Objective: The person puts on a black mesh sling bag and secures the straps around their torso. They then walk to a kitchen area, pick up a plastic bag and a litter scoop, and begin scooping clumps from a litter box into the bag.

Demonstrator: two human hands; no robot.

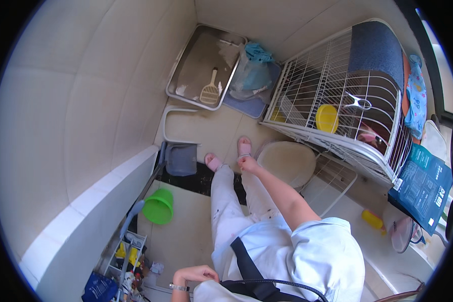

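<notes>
My right hand [247, 164] hangs in front of my legs with its fingers curled, and nothing shows in it. Just beyond it is my pink slipper [244, 145]. My left hand [198, 272], with a metal watch band on the wrist, is bent close to my waist; its fingertips are partly hidden. A metal tray [194, 56] leans in the far corner with a beige slotted litter scoop [210, 90] on it. Beside the tray is a clear plastic bag [249, 77] with blue contents, on a blue mat [241, 105].
A white wire cage [305, 81] with pale scissors [358, 102], a yellow dish [327, 118] and a blue-grey mat [375, 49] stands right. A round beige pad [286, 162] is beside my feet. Left are a grey dustpan [181, 159], a green bucket [158, 205] and a cluttered rack [126, 260].
</notes>
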